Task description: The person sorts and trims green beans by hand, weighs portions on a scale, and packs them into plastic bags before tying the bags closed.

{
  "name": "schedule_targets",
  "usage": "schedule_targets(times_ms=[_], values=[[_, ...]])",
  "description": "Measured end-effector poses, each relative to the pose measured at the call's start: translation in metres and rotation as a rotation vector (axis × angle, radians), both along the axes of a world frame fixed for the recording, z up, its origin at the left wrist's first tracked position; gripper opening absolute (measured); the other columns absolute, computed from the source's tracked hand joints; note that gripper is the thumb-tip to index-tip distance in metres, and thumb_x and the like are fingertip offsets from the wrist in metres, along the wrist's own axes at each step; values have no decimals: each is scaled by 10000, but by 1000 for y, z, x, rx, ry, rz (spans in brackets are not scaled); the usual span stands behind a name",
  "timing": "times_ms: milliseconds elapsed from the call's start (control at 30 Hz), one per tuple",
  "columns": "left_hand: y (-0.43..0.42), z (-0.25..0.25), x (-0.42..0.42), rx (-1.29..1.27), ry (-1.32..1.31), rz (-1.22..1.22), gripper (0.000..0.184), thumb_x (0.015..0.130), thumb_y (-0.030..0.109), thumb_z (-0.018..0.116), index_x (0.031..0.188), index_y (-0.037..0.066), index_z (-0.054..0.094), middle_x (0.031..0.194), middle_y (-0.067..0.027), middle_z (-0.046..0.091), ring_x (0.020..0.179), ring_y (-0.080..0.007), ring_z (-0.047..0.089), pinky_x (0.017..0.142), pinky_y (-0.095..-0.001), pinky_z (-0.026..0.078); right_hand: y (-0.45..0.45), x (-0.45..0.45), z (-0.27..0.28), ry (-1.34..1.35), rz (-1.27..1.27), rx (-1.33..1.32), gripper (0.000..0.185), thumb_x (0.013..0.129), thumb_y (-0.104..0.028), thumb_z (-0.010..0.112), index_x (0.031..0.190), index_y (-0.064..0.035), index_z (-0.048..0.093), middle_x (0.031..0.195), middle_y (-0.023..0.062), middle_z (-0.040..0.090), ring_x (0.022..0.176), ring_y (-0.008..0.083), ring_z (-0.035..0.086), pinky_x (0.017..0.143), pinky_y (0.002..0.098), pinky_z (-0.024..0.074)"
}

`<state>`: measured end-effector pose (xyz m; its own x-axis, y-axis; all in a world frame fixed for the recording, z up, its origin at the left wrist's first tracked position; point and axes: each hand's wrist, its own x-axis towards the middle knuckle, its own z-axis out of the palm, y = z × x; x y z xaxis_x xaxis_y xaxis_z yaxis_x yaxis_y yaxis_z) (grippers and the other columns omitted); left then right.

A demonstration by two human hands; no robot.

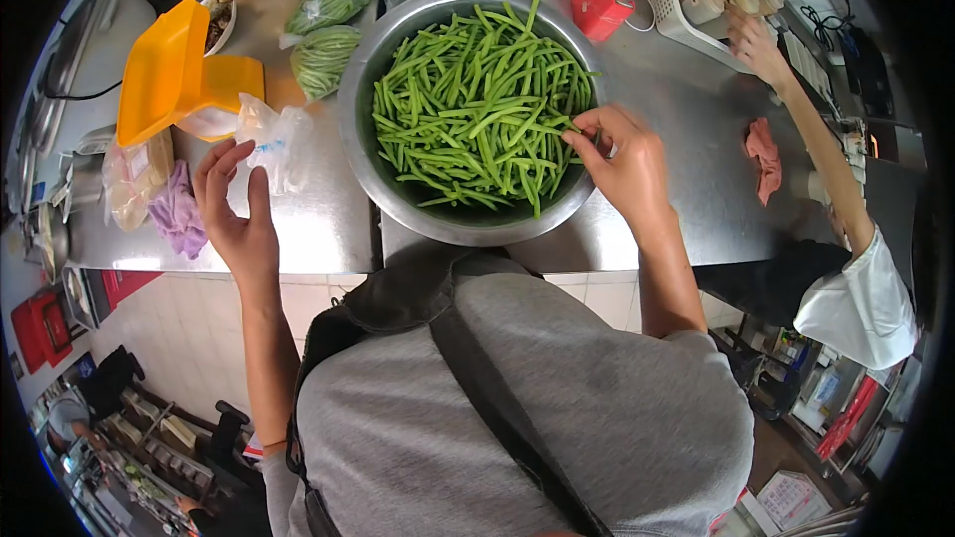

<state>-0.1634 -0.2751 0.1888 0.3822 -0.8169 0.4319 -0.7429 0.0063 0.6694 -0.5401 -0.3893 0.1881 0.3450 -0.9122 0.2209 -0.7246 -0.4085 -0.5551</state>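
Green beans (477,104): heaped in metal bowl (468,236) on surface (676,169) — pinched at right edge by right hand (629,159), well apart from left hand (239,214), wide-fingered beside plastic bag (286,151).

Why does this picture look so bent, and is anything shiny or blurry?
In the head view, a very wide lens likely bends the scene, leaving black corners; also there, pale reflections mark the metal table, while the green beans look fairly sharp.
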Motion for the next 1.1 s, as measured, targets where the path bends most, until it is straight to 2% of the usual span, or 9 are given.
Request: schedule_targets(times_ms=[333,600,700,833,900,967,1000,1033,1100], values=[[-39,42,-74,-47,-177,-324,204,839,-41,656,1021,38,700,1152,-105,613,1109,-245,560,987,-354,414,9,3,-4,-148,-64,-84,151,774,-69,761,914,-89,708,817,34,656,550,167,567,513,309,451],[-57,39,-100,-151,-183,-487,286,758,-89,627,965,92,703,1098,-76,637,973,-271,567,821,-369,436,4,3,-17,-159,-54,-154,137,762,15,699,861,-80,706,809,48,641,566,168,565,529,287,454],[-63,40,-100,-123,-174,-540,272,759,-90,627,947,91,703,1091,-78,639,972,-269,573,825,-376,441,2,2,-16,-263,-55,-8,99,787,-4,715,856,-74,706,803,45,640,598,141,574,557,276,450],[-79,30,-101,26,-285,-598,265,841,122,661,1101,71,670,1141,-105,638,1052,-291,569,912,-402,431,0,-3,-17,-554,-64,138,24,855,-57,723,864,-56,701,779,0,621,650,68,541,591,232,419],[-85,25,-107,138,-395,-569,442,899,329,663,1236,46,625,1207,-138,623,1131,-300,558,990,-422,412,-3,-25,-14,-727,-205,93,55,893,-96,715,872,-49,698,772,-22,609,669,40,512,600,214,398],[-90,26,-112,270,-443,-546,680,857,526,635,1301,15,570,1249,-144,605,1184,-308,530,1020,-441,389,-10,-73,-7,-707,-383,-7,142,931,-182,693,894,-45,698,772,-27,617,664,38,493,594,217,392],[-93,26,-116,336,-465,-533,802,837,625,621,1333,0,543,1270,-147,596,1210,-312,517,1035,-451,377,-15,-112,-14,-643,-453,-43,180,942,-215,680,902,-41,700,759,-10,621,663,46,496,590,232,396],[-100,24,-122,466,-412,-535,1044,721,763,631,1391,-22,471,1319,-187,550,1244,-327,490,1069,-465,346,-18,-152,-24,-577,-524,-79,218,953,-248,667,910,-37,703,745,7,625,661,53,498,585,246,401],[-105,9,-136,444,-424,-543,1141,673,792,642,1412,-49,419,1291,-232,544,1229,-352,488,1081,-474,322,-16,-201,-28,73,-763,-207,263,963,-269,644,909,-19,702,654,32,593,643,110,535,596,274,423]])
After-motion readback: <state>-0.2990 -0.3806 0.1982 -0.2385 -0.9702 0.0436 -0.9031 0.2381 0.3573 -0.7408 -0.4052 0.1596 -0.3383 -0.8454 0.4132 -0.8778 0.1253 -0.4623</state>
